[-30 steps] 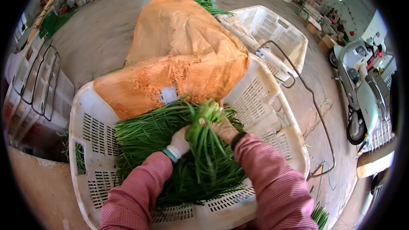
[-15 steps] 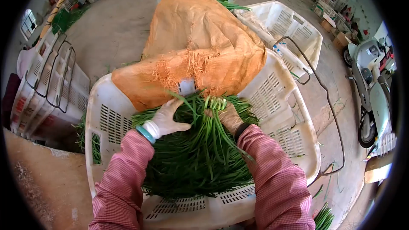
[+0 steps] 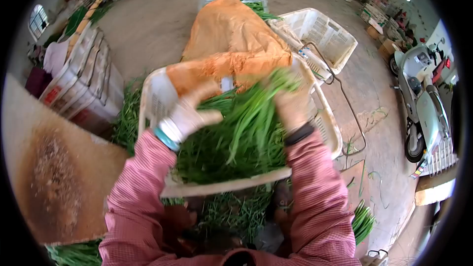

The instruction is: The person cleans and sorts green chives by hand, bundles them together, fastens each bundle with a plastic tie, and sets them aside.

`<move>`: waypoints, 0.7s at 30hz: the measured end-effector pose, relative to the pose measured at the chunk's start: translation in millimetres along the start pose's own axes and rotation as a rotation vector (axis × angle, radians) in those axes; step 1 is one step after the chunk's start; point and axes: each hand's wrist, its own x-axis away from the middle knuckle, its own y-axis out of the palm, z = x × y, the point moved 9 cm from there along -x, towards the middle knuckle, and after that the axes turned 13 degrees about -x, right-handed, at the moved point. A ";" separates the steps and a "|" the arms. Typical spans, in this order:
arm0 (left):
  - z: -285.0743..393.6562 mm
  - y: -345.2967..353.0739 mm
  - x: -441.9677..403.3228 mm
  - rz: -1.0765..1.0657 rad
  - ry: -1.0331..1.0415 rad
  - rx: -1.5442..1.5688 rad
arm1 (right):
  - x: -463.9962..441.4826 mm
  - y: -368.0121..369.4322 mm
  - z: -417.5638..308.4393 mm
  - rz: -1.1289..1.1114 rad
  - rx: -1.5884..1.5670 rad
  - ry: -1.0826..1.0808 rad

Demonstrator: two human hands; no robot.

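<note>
My right hand (image 3: pixel 289 104), blurred by motion, is closed on a bunch of chives (image 3: pixel 252 116), long thin green leaves that hang down from it toward the left. My left hand (image 3: pixel 192 113) wears a pale glove. Its thumb and fingers are apart with nothing in them, above the left side of the heap. More loose chives (image 3: pixel 217 160) fill the white plastic crate (image 3: pixel 236 187) in front of me. An orange woven cloth (image 3: pixel 236 29) covers the far end of that crate.
Stacked white crates (image 3: pixel 91 81) stand at the left beside a stained board (image 3: pixel 64 177). Another white crate (image 3: pixel 340 44) lies beyond on the right, near a bent metal rod (image 3: pixel 352 111). Farther right stands a scooter (image 3: pixel 426 103). Loose greens (image 3: pixel 363 224) lie on the floor.
My right hand has lifted the bunch up and to the right, out of the heap. My left hand stays spread. The view has shifted, showing more floor near me.
</note>
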 end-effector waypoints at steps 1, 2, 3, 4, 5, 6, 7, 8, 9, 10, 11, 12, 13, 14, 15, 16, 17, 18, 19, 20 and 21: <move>7.3 -39.4 11.6 0.099 -0.034 -0.004 | -10.2 -31.3 -9.1 0.151 -0.408 0.177; 2.3 -72.5 24.7 0.241 -0.049 0.287 | -21.5 -57.4 -57.9 0.239 -0.542 0.119; -1.8 -98.5 40.1 0.380 -0.054 0.580 | -29.1 -80.2 -98.5 0.328 -0.674 0.057; 15.2 -120.7 58.2 0.457 0.000 0.607 | -30.6 -95.7 -133.2 0.347 -0.696 -0.111; 35.3 -144.5 75.6 0.535 0.064 0.634 | -30.0 -108.9 -163.8 0.364 -0.715 -0.288; 57.2 -153.9 89.6 0.571 0.101 0.624 | -27.4 -100.8 -188.2 0.219 -0.585 -0.317; 81.4 -157.3 104.5 0.601 0.132 0.583 | -27.6 -72.5 -182.9 0.014 -0.272 -0.112; 107.9 -150.9 117.2 0.615 0.193 0.578 | -18.7 -35.4 -148.6 -0.072 -0.912 0.319; 133.2 -145.4 128.8 0.624 0.265 0.566 | 4.7 -1.5 -118.2 0.147 -1.512 0.802; 150.7 -135.4 140.7 0.582 0.275 0.315 | 15.9 8.6 -136.1 0.131 -1.462 0.820; 158.8 -118.9 148.0 0.581 0.274 0.238 | 18.4 23.9 -146.1 0.071 -1.582 0.831; 166.9 -102.0 155.7 0.580 0.273 0.162 | 22.0 38.8 -156.5 0.007 -1.695 0.850; 168.4 -79.4 158.9 0.606 0.269 0.254 | 19.5 51.5 -194.1 -0.288 -1.290 0.566; 151.7 -39.1 155.9 0.514 0.202 0.469 | 20.1 61.6 -233.9 -0.461 -0.489 0.137; 123.9 -3.4 153.3 0.416 0.135 0.674 | 24.8 69.8 -273.2 -0.411 -0.074 -0.181; 102.1 0.4 159.6 0.414 0.258 0.703 | 32.4 92.3 -288.9 -0.475 0.008 -0.019; 71.8 3.6 171.3 0.469 0.249 0.938 | 44.5 112.1 -301.1 -0.474 -0.018 -0.130; 41.8 7.1 183.8 0.536 0.255 1.169 | 52.8 137.6 -321.1 -0.597 0.024 -0.159; 42.0 -9.2 203.9 0.638 0.124 1.352 | 62.3 159.0 -339.5 -0.723 0.070 -0.193; 44.2 -24.2 227.0 0.764 0.003 1.528 | 64.0 170.0 -349.9 -0.741 0.045 -0.227; 79.7 -70.9 255.8 0.866 -0.115 1.437 | 70.5 188.0 -355.8 -0.854 -0.042 -0.255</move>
